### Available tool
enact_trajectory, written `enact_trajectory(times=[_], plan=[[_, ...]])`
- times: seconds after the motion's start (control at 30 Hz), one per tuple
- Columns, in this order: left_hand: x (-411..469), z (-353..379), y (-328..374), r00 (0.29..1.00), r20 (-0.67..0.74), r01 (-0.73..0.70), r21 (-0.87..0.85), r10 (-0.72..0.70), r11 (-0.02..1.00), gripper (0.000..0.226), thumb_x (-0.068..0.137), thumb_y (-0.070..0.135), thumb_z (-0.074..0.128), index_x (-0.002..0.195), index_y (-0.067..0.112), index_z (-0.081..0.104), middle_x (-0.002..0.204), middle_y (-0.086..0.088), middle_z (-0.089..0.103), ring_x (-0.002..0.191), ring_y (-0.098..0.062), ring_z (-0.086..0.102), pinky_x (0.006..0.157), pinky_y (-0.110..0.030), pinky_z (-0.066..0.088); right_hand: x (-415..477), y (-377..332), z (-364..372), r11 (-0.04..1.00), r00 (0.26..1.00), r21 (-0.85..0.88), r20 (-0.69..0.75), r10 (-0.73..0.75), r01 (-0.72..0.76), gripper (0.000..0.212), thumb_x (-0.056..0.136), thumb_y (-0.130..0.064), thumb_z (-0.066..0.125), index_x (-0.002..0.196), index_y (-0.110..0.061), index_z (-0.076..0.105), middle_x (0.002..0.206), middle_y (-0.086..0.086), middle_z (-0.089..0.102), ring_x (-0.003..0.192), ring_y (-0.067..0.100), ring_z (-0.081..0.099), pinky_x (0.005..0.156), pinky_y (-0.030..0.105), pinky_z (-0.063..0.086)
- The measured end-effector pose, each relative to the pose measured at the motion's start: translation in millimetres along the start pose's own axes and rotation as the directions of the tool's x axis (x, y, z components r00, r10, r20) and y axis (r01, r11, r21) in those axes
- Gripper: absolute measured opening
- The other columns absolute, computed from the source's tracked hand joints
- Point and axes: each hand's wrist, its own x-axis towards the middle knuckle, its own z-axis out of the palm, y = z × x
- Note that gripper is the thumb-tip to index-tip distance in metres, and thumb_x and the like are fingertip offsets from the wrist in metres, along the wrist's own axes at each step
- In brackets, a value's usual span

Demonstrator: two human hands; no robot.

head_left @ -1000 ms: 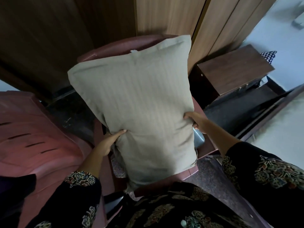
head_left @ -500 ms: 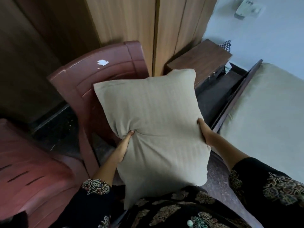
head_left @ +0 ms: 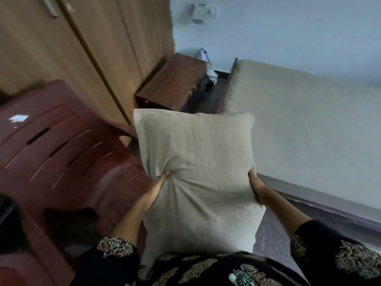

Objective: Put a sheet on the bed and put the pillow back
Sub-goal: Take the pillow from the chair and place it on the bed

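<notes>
A beige pillow [head_left: 198, 162] is held upright in front of my body, off the chair. My left hand [head_left: 155, 189] grips its left edge, fingers dug into the fabric. My right hand [head_left: 256, 187] grips its right edge, the fingers hidden behind the pillow. To the right lies the bed [head_left: 305, 124], covered by a smooth beige sheet, with a dark wooden frame along its near side.
A dark red plastic chair [head_left: 68, 145] stands at the left, close to my left arm. A brown wooden bedside table [head_left: 177, 83] sits between the wooden wardrobe [head_left: 82, 48] and the bed's end. Dark floor runs between me and the bed.
The pillow has come off the red chair and swung right toward the bed, both hands keeping their grip. My view has turned right, bringing more of the bed into sight.
</notes>
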Motion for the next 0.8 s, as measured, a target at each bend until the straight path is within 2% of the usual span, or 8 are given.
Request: enact_trajectory(times=[0.1,0.13,0.23,0.33,0.43,0.63,0.7,0.8], plan=[[24,59,7,0.999,-0.016,-0.043,0.094,0.044,0.995,0.120,0.043,0.087,0.058,0.139,0.016,0.044,0.141,-0.005,0.047,0.129,-0.023,0.044,0.110,-0.035,0.031,1,30,-61,0.992,0.997,0.124,-0.070,0.015,-0.007,0.058,0.100,-0.044,0.022,0.145,-0.008,0.030,0.143,0.015,0.041,0.130,0.031,0.040,0.101,0.037,0.032],[28,81,15,0.999,-0.006,-0.038,0.131,0.039,0.991,0.121,0.042,0.087,0.059,0.138,0.016,0.045,0.141,-0.006,0.048,0.128,-0.023,0.045,0.111,-0.034,0.031,2,38,-79,0.986,0.995,0.164,-0.099,0.015,0.001,0.059,0.100,-0.044,0.022,0.145,-0.008,0.031,0.143,0.015,0.041,0.129,0.031,0.040,0.101,0.038,0.032],[16,151,52,0.994,0.103,-0.053,0.215,0.031,0.975,0.082,0.074,0.066,0.060,0.134,0.010,0.049,0.136,-0.010,0.052,0.125,-0.026,0.048,0.102,-0.030,0.035,5,59,-135,0.961,0.977,0.274,-0.211,0.038,0.022,0.062,0.097,-0.047,0.023,0.141,-0.006,0.037,0.142,0.017,0.043,0.126,0.034,0.042,0.107,0.041,0.033],[11,221,77,0.971,0.227,-0.145,0.312,0.074,0.939,0.090,0.068,0.070,0.061,0.137,0.014,0.046,0.141,-0.008,0.046,0.129,-0.025,0.044,0.103,-0.028,0.032,5,80,-193,0.929,0.947,0.368,-0.313,0.080,0.043,0.063,0.095,-0.046,0.026,0.140,-0.004,0.039,0.141,0.018,0.043,0.125,0.034,0.043,0.106,0.042,0.032],[6,285,92,0.950,0.309,-0.169,0.373,0.050,0.912,0.075,0.082,0.064,0.052,0.137,0.013,0.046,0.141,-0.011,0.045,0.129,-0.027,0.041,0.104,-0.031,0.029,-3,92,-249,0.894,0.928,0.441,-0.361,0.096,0.079,0.061,0.095,-0.043,0.027,0.144,-0.007,0.032,0.143,0.015,0.041,0.128,0.032,0.040,0.108,0.040,0.029],[38,396,90,0.906,0.418,-0.146,0.465,-0.071,0.873,0.119,0.042,0.091,0.051,0.129,0.010,0.054,0.122,-0.013,0.062,0.111,-0.029,0.057,0.105,-0.044,0.039,-3,109,-346,0.874,0.842,0.468,-0.517,0.154,0.128,0.064,0.091,-0.044,0.028,0.140,-0.005,0.040,0.139,0.018,0.045,0.124,0.034,0.045,0.102,0.036,0.034],[37,430,96,0.889,0.449,-0.171,0.510,-0.092,0.843,0.117,0.047,0.092,0.048,0.130,0.009,0.053,0.123,-0.014,0.061,0.112,-0.030,0.056,0.106,-0.044,0.038,2,115,-370,0.873,0.812,0.472,-0.553,0.186,0.122,0.062,0.090,-0.043,0.029,0.133,-0.003,0.047,0.135,0.019,0.049,0.119,0.033,0.048,0.096,0.034,0.035],[36,477,103,0.869,0.480,-0.194,0.547,-0.116,0.814,0.100,0.071,0.083,0.041,0.134,0.006,0.048,0.129,-0.017,0.056,0.118,-0.032,0.053,0.106,-0.041,0.037,14,127,-400,0.873,0.781,0.479,-0.578,0.237,0.090,0.060,0.092,-0.041,0.027,0.134,-0.002,0.046,0.137,0.020,0.047,0.120,0.033,0.047,0.089,0.033,0.033]])
